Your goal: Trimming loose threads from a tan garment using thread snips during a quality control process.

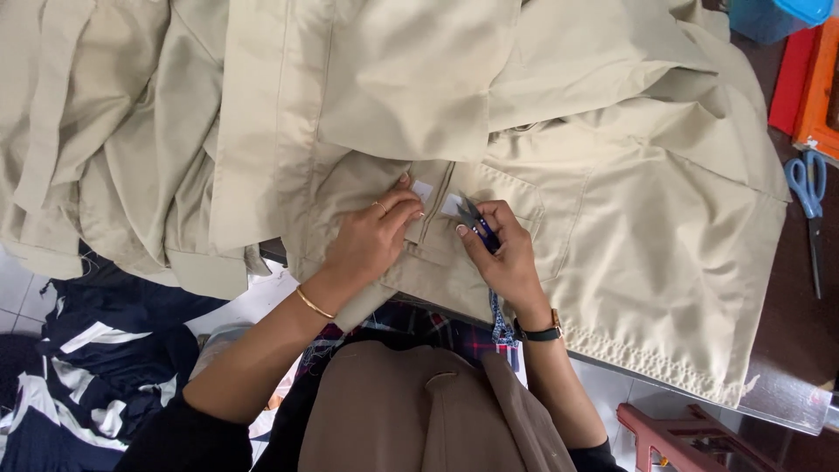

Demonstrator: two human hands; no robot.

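Note:
A beige jacket lies spread on the table, its front placket and a chest pocket facing up. My left hand, with a ring and a gold bangle, presses the fabric flat beside a small white label on the placket. My right hand, a dark watch on its wrist, holds small blue thread snips, their blades pointing at a second white label close to the first.
More beige garments are piled at the left. Blue-handled scissors lie on the dark table at the right, near an orange tray. Navy and white cloth lies on the floor at the lower left. A red stool stands at the lower right.

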